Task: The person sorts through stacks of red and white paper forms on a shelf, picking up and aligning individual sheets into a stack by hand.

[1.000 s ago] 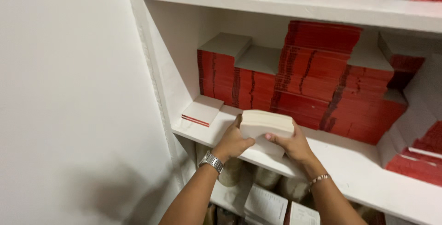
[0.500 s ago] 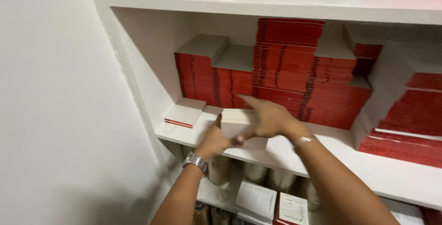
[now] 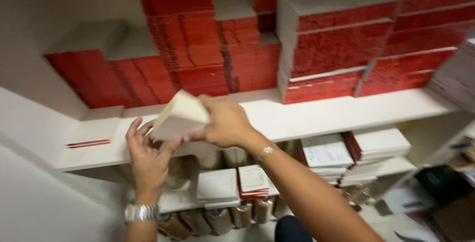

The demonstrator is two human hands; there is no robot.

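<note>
I hold a cream block [image 3: 179, 116] of stacked sheets in front of the shelf [image 3: 316, 116], just off its front edge toward the left end. The block is tilted, one corner up, its pale top face toward me.

My right hand [image 3: 225, 122] clamps the block from the right side, fingers curled over its upper edge, thumb underneath. My left hand [image 3: 147, 155] is under and to the left of it, fingers spread and pointing up, fingertips [image 3: 132, 125] touching the block's lower left side; the palm is open, not closed around it. A watch [image 3: 141, 213] sits on my left wrist, a thin bracelet [image 3: 267, 151] on my right.

On the shelf, along the back wall, red stacks [image 3: 198, 59] stand in stepped heights, some capped with grey-white tops. Toward the right end, further stacks [image 3: 341, 54] come closer to the front edge. Near the left front corner lies a thin pad [image 3: 94, 132] with a red edge, flat, apart from the block.

On the lower shelf [image 3: 170, 202]: a white pad [image 3: 216, 185], just beside it a pad with a red spine [image 3: 253, 180], and further right taller white piles [image 3: 378, 145]. Picture is blurred; fine detail not readable.
</note>
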